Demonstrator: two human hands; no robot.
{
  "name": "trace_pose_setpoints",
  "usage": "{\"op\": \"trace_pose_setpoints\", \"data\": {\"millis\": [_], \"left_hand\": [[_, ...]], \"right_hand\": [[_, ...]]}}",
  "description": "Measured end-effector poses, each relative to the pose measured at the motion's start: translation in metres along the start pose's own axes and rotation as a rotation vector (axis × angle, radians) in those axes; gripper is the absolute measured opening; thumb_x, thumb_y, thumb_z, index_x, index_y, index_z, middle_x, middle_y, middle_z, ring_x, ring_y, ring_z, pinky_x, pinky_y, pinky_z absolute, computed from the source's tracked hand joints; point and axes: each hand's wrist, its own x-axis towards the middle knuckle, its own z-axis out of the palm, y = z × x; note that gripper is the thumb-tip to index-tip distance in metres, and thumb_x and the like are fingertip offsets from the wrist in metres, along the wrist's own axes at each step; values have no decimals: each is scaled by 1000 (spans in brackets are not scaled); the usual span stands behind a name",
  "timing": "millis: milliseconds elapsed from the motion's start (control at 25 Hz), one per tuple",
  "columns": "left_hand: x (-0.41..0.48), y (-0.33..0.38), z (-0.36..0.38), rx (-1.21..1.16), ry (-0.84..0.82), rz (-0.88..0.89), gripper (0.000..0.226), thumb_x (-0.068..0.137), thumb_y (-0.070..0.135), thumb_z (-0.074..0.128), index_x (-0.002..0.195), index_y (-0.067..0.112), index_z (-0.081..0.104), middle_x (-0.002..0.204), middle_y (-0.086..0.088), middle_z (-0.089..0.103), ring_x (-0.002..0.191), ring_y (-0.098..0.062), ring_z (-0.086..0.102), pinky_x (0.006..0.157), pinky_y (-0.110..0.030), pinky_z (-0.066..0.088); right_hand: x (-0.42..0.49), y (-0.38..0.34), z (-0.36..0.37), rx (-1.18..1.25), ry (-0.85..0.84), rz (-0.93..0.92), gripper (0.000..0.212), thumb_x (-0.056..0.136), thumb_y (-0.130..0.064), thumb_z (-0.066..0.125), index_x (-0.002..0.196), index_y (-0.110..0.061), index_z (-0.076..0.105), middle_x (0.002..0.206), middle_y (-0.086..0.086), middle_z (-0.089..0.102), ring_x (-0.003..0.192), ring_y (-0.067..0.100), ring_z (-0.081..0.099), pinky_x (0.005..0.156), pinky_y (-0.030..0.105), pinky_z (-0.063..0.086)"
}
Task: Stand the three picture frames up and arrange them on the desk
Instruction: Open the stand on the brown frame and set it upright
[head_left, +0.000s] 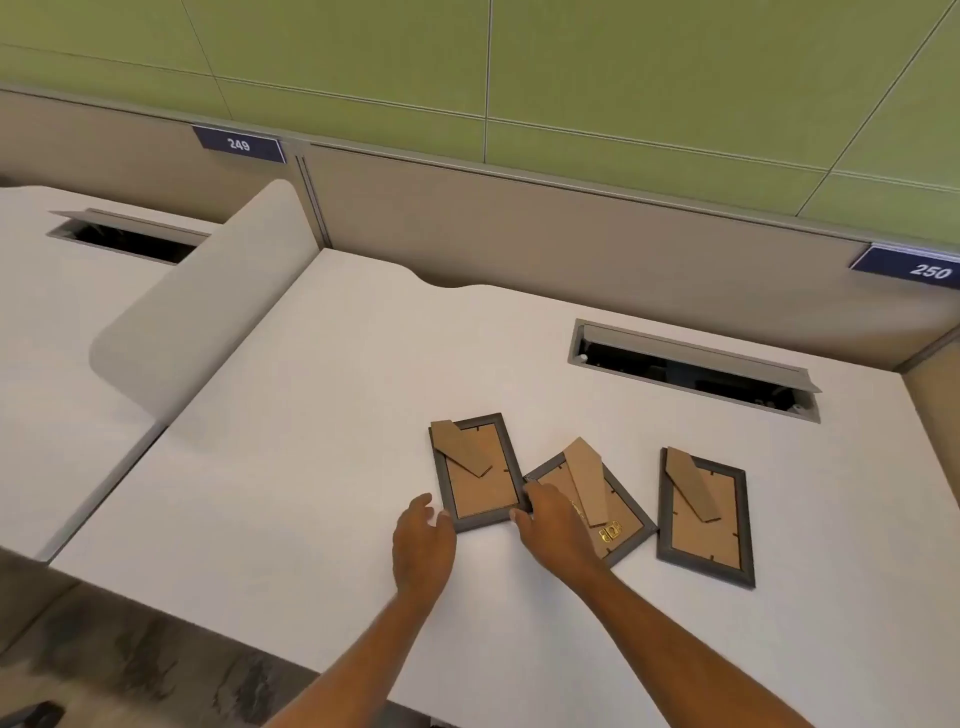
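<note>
Three grey picture frames lie face down on the white desk, brown backs and cardboard stands up. The left frame lies near the desk's middle. The middle frame is turned at an angle, its corner touching the left one. The right frame lies apart. My left hand touches the lower left corner of the left frame, fingers apart. My right hand rests over the middle frame's left part, its fingertips at the left frame's lower right corner. Neither hand has lifted anything.
An open cable hatch is cut into the desk behind the frames. A low beige partition runs along the back, with tags 249 and 250. A white divider panel separates the neighbouring desk at the left. The desk's front edge is near my arms.
</note>
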Motion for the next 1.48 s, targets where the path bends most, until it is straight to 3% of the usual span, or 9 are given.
{"op": "trace_pose_setpoints", "data": {"millis": [360,480,560,680,840,1080,1240,1400,1480], "left_hand": [[9,11,-1,-190,-92,-252,43,107,20,54,148,15,62,147,-5,64,137,-30,59,110,-39,49],[14,11,3,-253,-71,-306,34,106,33,57,125,11,73,127,-12,74,118,-34,69,95,-45,58],[17,11,3,-286,-61,-314,25,107,30,56,104,13,74,105,-5,74,96,-24,67,80,-37,53],[22,8,3,-295,-53,-323,29,105,18,52,76,17,54,79,-3,55,72,-20,47,65,-34,38],[28,8,-7,-313,-91,-278,23,104,10,51,98,19,72,98,-2,74,90,-22,69,81,-38,60],[43,0,-18,-354,-150,-185,30,108,5,54,125,15,76,104,-12,81,90,-24,77,85,-35,67],[44,1,-27,-237,-137,17,33,108,9,58,135,21,71,104,-4,79,85,-16,78,83,-32,67],[57,0,-31,-19,-107,290,60,95,11,81,150,26,64,139,1,65,121,-18,65,103,-39,59],[63,3,-30,62,-51,416,58,93,8,83,145,28,69,148,-3,62,136,-22,59,106,-41,57]], "right_hand": [[2,-7,5,112,24,162,22,102,-28,73,113,-10,70,107,6,69,98,23,67,84,38,60],[5,-10,9,132,43,237,21,98,-32,77,106,-14,71,101,4,70,92,22,70,81,41,64],[8,-10,13,168,59,287,25,98,-31,76,113,-12,73,107,6,73,97,24,71,79,37,61],[11,-10,12,252,103,329,22,101,-26,73,115,-9,75,109,9,74,101,26,72,77,32,53],[14,-12,3,472,163,454,21,101,-22,72,84,-9,69,81,5,66,77,19,62,70,33,51],[25,-15,-20,818,97,580,21,99,-23,77,95,-3,72,98,16,74,84,26,74,66,31,65],[31,-17,-31,911,116,573,23,96,-20,83,102,1,75,104,24,79,71,24,76,64,30,66],[33,-30,-50,954,98,587,20,95,-16,83,97,0,72,104,27,80,66,23,76,55,26,62],[32,-40,-62,971,81,583,22,95,-14,83,101,4,72,100,28,81,56,21,72,52,25,61]]}}
